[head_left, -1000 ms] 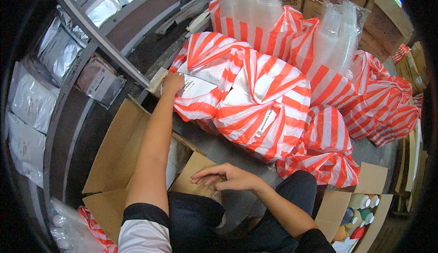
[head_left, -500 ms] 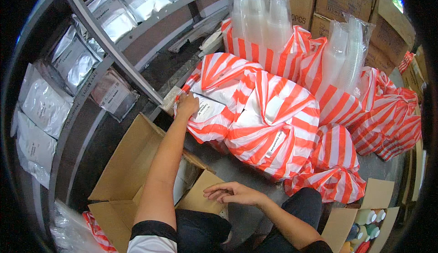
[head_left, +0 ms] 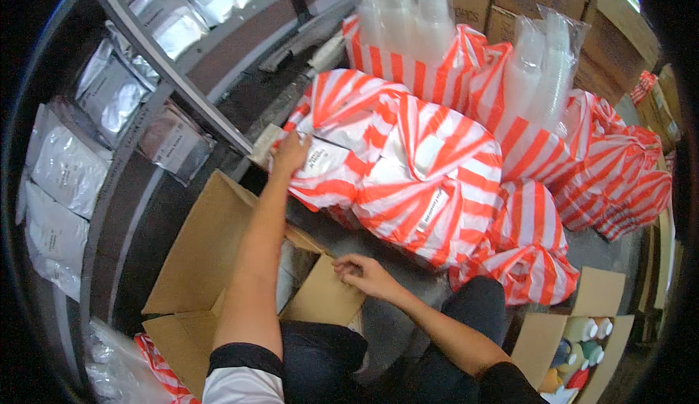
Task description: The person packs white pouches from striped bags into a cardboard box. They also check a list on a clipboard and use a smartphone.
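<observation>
The head camera looks steeply down, close over the striped bags (head_left: 429, 178) (edges bent by fisheye).

The left arm runs long and nearly straight from the near edge up toward the far middle, bare from the short sleeve at the shoulder to the wrist. The left hand (head_left: 290, 153) sits at the far end of that reach — back of the hand up, fingers curled forward and closed down in a grip, the fingertips themselves hidden. The right forearm comes in from the near right and angles left, bent at the elbow, held low and close to the body. The right hand (head_left: 364, 276) lies palm down, fingers loosely spread and slightly bent — resting flat, not clenched.
</observation>
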The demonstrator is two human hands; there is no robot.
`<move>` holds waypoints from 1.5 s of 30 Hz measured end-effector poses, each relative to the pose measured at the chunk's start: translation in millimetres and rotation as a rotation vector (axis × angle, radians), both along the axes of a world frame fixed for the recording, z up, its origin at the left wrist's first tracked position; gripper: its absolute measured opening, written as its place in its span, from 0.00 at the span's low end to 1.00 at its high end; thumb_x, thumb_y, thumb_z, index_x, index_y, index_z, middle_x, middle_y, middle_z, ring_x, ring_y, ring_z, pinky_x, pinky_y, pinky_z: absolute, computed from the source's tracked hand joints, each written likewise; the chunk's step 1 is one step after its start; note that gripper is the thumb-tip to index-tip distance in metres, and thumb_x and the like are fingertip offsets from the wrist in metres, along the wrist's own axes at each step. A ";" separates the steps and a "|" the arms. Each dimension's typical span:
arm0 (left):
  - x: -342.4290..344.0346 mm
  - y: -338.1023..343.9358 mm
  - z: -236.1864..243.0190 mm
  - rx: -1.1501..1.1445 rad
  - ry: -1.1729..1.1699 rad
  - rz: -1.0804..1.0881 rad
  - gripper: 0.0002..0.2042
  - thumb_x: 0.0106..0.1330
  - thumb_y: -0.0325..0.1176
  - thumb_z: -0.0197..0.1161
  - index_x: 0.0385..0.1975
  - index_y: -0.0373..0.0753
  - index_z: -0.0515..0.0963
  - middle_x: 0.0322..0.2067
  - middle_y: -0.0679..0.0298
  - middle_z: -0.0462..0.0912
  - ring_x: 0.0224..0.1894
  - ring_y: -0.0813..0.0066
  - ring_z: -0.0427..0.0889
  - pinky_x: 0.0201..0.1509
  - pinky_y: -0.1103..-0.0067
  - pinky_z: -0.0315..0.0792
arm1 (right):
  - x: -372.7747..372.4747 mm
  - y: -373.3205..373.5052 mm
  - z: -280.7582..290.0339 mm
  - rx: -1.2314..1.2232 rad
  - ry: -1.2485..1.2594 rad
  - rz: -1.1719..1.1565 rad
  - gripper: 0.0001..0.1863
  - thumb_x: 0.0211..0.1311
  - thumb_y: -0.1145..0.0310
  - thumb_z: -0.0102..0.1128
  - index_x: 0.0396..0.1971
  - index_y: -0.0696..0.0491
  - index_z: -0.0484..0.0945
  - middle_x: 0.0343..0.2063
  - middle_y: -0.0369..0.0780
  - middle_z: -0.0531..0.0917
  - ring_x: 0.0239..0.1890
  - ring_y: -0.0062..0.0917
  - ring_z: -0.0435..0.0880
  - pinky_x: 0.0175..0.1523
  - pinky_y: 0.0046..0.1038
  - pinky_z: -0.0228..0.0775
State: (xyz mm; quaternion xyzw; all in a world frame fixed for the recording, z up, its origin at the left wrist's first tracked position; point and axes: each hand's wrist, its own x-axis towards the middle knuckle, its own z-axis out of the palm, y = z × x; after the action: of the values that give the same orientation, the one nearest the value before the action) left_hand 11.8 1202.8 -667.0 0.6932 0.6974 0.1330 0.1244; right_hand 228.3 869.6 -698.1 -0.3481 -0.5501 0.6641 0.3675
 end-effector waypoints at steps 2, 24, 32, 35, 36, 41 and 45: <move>36.4 -14.9 4.9 -0.048 -0.106 0.021 0.28 0.71 0.58 0.52 0.53 0.36 0.74 0.54 0.44 0.81 0.62 0.45 0.76 0.68 0.46 0.54 | 23.4 -2.6 -19.6 -0.058 -0.024 -0.064 0.20 0.64 0.75 0.59 0.56 0.61 0.76 0.45 0.39 0.84 0.45 0.20 0.82 0.55 0.28 0.75; 33.9 -81.3 126.5 0.210 -0.241 -0.271 0.55 0.40 0.53 0.84 0.65 0.27 0.63 0.62 0.39 0.73 0.65 0.50 0.74 0.70 0.68 0.66 | -16.4 7.8 -37.9 -0.268 0.068 0.024 0.18 0.66 0.64 0.65 0.52 0.57 0.81 0.38 0.36 0.86 0.40 0.18 0.82 0.47 0.23 0.75; 29.9 -169.8 177.0 0.439 -0.292 -0.333 0.22 0.53 0.36 0.77 0.48 0.36 0.81 0.41 0.50 0.87 0.44 0.55 0.87 0.50 0.68 0.78 | -30.8 5.2 -45.9 -0.318 0.018 0.083 0.16 0.66 0.63 0.64 0.50 0.55 0.83 0.36 0.35 0.85 0.37 0.18 0.82 0.46 0.23 0.75; -17.8 -217.0 222.8 0.491 -0.491 -0.177 0.16 0.59 0.32 0.74 0.45 0.35 0.82 0.39 0.58 0.88 0.39 0.73 0.86 0.46 0.72 0.79 | -35.4 0.4 -37.3 -0.207 -0.026 0.102 0.15 0.66 0.64 0.64 0.49 0.56 0.83 0.37 0.36 0.87 0.37 0.18 0.83 0.46 0.24 0.76; -18.8 -244.4 248.9 0.480 -0.385 -0.030 0.15 0.61 0.33 0.74 0.44 0.34 0.82 0.39 0.59 0.87 0.40 0.73 0.85 0.46 0.73 0.79 | -29.6 -1.6 -40.6 -0.216 -0.026 0.085 0.15 0.66 0.65 0.64 0.49 0.56 0.82 0.37 0.36 0.87 0.37 0.18 0.83 0.46 0.24 0.76; -108.6 -344.1 254.6 0.523 -0.413 0.317 0.26 0.67 0.40 0.70 0.59 0.32 0.70 0.51 0.54 0.81 0.50 0.68 0.82 0.56 0.73 0.76 | -19.5 5.9 -50.2 -0.173 -0.082 0.036 0.14 0.66 0.67 0.64 0.48 0.57 0.82 0.37 0.37 0.87 0.38 0.19 0.84 0.46 0.24 0.76; -153.8 -404.6 212.7 0.336 -0.380 0.487 0.26 0.67 0.41 0.68 0.58 0.32 0.71 0.50 0.54 0.82 0.49 0.67 0.83 0.57 0.73 0.75 | -20.4 7.0 -45.6 -0.197 -0.090 0.033 0.13 0.67 0.66 0.63 0.46 0.57 0.83 0.38 0.37 0.87 0.39 0.20 0.84 0.45 0.24 0.76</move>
State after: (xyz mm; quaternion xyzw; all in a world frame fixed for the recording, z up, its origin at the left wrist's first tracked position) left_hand -142.0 798.2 -454.3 0.4799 0.7751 0.3983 0.1011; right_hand 207.9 876.7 -743.7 -0.4029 -0.5037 0.7048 0.2953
